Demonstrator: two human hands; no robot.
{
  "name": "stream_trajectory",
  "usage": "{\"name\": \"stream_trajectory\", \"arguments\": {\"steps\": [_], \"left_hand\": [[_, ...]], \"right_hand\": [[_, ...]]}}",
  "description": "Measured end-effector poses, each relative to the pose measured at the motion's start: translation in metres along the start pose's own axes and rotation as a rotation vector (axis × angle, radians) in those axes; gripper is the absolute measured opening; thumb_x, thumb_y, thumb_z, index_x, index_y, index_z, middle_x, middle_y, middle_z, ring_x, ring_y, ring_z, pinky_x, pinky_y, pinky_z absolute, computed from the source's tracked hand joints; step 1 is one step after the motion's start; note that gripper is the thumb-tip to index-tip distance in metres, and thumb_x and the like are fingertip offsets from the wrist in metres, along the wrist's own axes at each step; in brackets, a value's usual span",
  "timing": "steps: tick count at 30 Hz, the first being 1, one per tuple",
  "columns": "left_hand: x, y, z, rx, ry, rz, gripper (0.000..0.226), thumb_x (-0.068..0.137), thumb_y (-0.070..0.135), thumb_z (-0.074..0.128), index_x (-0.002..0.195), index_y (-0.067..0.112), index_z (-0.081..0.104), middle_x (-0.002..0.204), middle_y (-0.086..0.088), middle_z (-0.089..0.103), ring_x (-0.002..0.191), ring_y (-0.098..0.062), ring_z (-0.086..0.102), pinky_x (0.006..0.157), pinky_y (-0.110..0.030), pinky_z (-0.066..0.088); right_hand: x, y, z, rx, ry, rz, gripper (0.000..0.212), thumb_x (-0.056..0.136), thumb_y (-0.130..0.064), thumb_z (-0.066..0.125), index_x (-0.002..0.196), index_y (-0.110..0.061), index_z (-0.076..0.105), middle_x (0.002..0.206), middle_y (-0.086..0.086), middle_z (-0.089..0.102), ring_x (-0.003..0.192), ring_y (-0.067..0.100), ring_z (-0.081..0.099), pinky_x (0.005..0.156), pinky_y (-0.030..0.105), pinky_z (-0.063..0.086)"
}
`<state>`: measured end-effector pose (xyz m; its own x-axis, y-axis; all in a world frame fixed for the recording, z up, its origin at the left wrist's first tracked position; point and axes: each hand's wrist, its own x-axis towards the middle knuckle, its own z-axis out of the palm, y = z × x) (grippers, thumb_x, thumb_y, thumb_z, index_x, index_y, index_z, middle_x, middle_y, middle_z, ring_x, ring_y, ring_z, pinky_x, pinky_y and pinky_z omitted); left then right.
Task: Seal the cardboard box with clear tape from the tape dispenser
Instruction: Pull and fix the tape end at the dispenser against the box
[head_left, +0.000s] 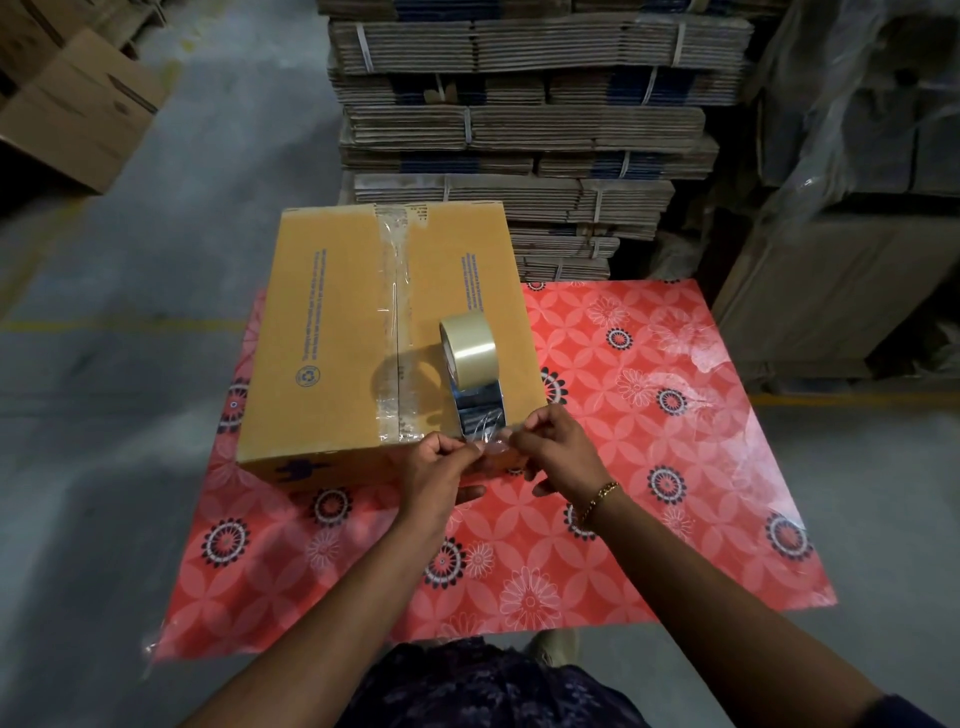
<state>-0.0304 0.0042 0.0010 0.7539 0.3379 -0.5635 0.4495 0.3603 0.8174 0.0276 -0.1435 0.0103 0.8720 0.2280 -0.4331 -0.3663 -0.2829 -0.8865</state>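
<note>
Both arms are reaching forward over the red flowered sheet (649, 415). The left hand (441, 467) and right hand (556, 449) are pinching the free end of the tape strip (480, 415) between fingertips at the box's near edge. The tape roll (467, 351) is standing on edge atop the box (384, 332), its strip running toward the person. The box's long axis is pointing away, along its taped seam (392, 312).

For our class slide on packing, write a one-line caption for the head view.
Both hands, left hand and right hand, pinch clear tape pulled from the roll atop the brown cardboard box.
</note>
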Motion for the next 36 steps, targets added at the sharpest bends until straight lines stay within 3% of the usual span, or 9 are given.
{"name": "stream_trajectory", "arguments": {"steps": [3, 5, 9, 12, 19, 25, 29, 32, 36], "left_hand": [[-0.002, 0.001, 0.001, -0.033, 0.000, -0.024, 0.016, 0.087, 0.007, 0.073, 0.095, 0.004, 0.059, 0.078, -0.007, 0.074, 0.058, -0.011, 0.070, 0.045, -0.022, 0.054], [-0.003, 0.000, 0.002, -0.062, -0.003, -0.035, 0.020, 0.087, 0.007, 0.074, 0.096, 0.006, 0.056, 0.072, -0.003, 0.075, 0.058, -0.012, 0.072, 0.045, -0.022, 0.053], [-0.002, -0.001, 0.002, -0.119, 0.027, -0.038, 0.032, 0.086, 0.006, 0.074, 0.090, 0.013, 0.044, 0.078, -0.011, 0.072, 0.058, -0.016, 0.071, 0.044, -0.023, 0.052], [-0.001, 0.000, 0.001, -0.104, 0.001, -0.011, 0.031, 0.088, 0.002, 0.070, 0.089, 0.014, 0.042, 0.078, -0.013, 0.071, 0.056, -0.016, 0.071, 0.045, -0.023, 0.052], [0.000, 0.001, -0.002, -0.105, -0.097, 0.010, 0.024, 0.092, -0.002, 0.064, 0.099, 0.010, 0.044, 0.070, -0.004, 0.074, 0.057, -0.011, 0.069, 0.050, -0.019, 0.054], [0.000, -0.001, -0.004, -0.109, -0.079, -0.026, 0.019, 0.094, 0.003, 0.061, 0.108, 0.008, 0.050, 0.083, -0.014, 0.073, 0.058, -0.014, 0.069, 0.049, -0.022, 0.055], [-0.007, -0.003, -0.006, -0.031, -0.034, -0.033, 0.021, 0.093, 0.028, 0.067, 0.102, 0.011, 0.059, 0.089, -0.011, 0.077, 0.064, -0.020, 0.071, 0.050, -0.026, 0.054], [-0.011, -0.005, -0.002, 0.062, -0.112, -0.051, 0.034, 0.090, 0.044, 0.068, 0.100, 0.011, 0.068, 0.087, -0.008, 0.078, 0.071, -0.020, 0.073, 0.054, -0.026, 0.053], [-0.007, -0.007, 0.007, 0.055, -0.136, -0.048, 0.015, 0.090, 0.026, 0.072, 0.090, 0.012, 0.066, 0.082, -0.005, 0.076, 0.076, -0.015, 0.074, 0.058, -0.027, 0.055]], "right_hand": [[-0.011, 0.013, 0.008, -0.057, -0.052, 0.071, 0.054, 0.087, -0.058, 0.062, 0.097, -0.006, 0.059, 0.073, 0.003, 0.064, 0.054, 0.015, 0.058, 0.042, 0.022, 0.042], [-0.013, 0.022, 0.019, -0.056, -0.087, 0.066, 0.066, 0.088, -0.065, 0.054, 0.099, 0.000, 0.061, 0.064, -0.003, 0.059, 0.052, 0.014, 0.057, 0.042, 0.020, 0.039], [-0.013, 0.018, 0.032, 0.005, -0.065, -0.041, 0.045, 0.099, -0.045, 0.051, 0.093, -0.004, 0.069, 0.050, -0.010, 0.059, 0.043, 0.008, 0.050, 0.041, 0.019, 0.037], [-0.008, 0.015, 0.033, 0.015, -0.070, -0.048, 0.042, 0.102, -0.031, 0.051, 0.094, 0.008, 0.065, 0.047, -0.008, 0.057, 0.041, 0.006, 0.048, 0.040, 0.016, 0.036], [-0.003, 0.015, 0.021, 0.153, -0.209, 0.067, 0.041, 0.101, -0.035, 0.050, 0.066, -0.015, 0.056, 0.055, 0.005, 0.056, 0.049, 0.018, 0.055, 0.045, 0.023, 0.036], [-0.008, 0.012, 0.012, 0.182, -0.304, 0.120, 0.034, 0.102, -0.031, 0.047, 0.075, -0.016, 0.061, 0.068, 0.006, 0.063, 0.058, 0.018, 0.060, 0.048, 0.025, 0.039], [-0.005, 0.013, 0.005, 0.133, -0.297, 0.118, 0.032, 0.101, -0.034, 0.049, 0.078, -0.015, 0.061, 0.070, 0.006, 0.064, 0.059, 0.018, 0.060, 0.047, 0.023, 0.038], [-0.005, 0.013, 0.003, 0.115, -0.287, 0.102, 0.032, 0.100, -0.035, 0.051, 0.076, -0.015, 0.062, 0.068, 0.006, 0.062, 0.058, 0.018, 0.058, 0.049, 0.024, 0.037], [-0.004, 0.012, 0.003, 0.129, -0.253, 0.083, 0.032, 0.099, -0.034, 0.054, 0.074, -0.016, 0.063, 0.065, 0.005, 0.060, 0.057, 0.017, 0.056, 0.048, 0.022, 0.036]]}}
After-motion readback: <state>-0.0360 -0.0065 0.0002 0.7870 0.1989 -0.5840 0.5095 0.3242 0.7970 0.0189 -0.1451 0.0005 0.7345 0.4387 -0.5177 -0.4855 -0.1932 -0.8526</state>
